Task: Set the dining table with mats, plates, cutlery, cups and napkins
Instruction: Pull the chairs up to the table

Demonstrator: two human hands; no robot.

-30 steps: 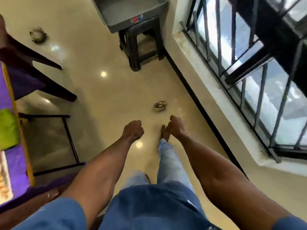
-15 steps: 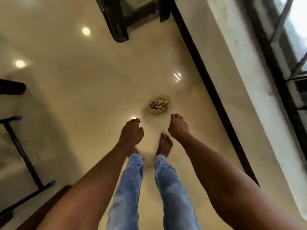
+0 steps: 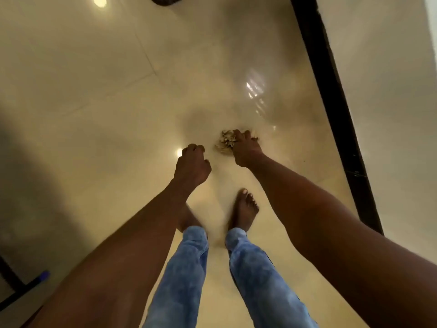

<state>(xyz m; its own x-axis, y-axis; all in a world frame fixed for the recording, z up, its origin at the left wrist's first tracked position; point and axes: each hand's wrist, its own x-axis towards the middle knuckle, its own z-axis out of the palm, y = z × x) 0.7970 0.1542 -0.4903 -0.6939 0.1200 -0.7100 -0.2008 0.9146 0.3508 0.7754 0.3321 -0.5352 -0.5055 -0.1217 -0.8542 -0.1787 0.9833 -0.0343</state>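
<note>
A crumpled, patterned paper napkin (image 3: 224, 142) lies on the glossy cream floor ahead of my bare feet. My right hand (image 3: 244, 149) reaches down onto it, fingers curled over its right side and gripping it. My left hand (image 3: 192, 163) hovers just to the left of the napkin, fingers curled in a loose fist with nothing in it. The table, mats, plates, cutlery and cups are out of view.
A black skirting strip (image 3: 331, 95) runs along the wall on the right. A dark stool foot (image 3: 165, 0) shows at the top edge. A black metal frame with a blue tip (image 3: 41, 276) sits at the lower left. My feet (image 3: 244, 210) stand on the floor.
I have bent lower and closer to the floor. My right hand moved forward from beside the crumpled napkin onto it and closed over it. The left hand stayed curled beside it.
</note>
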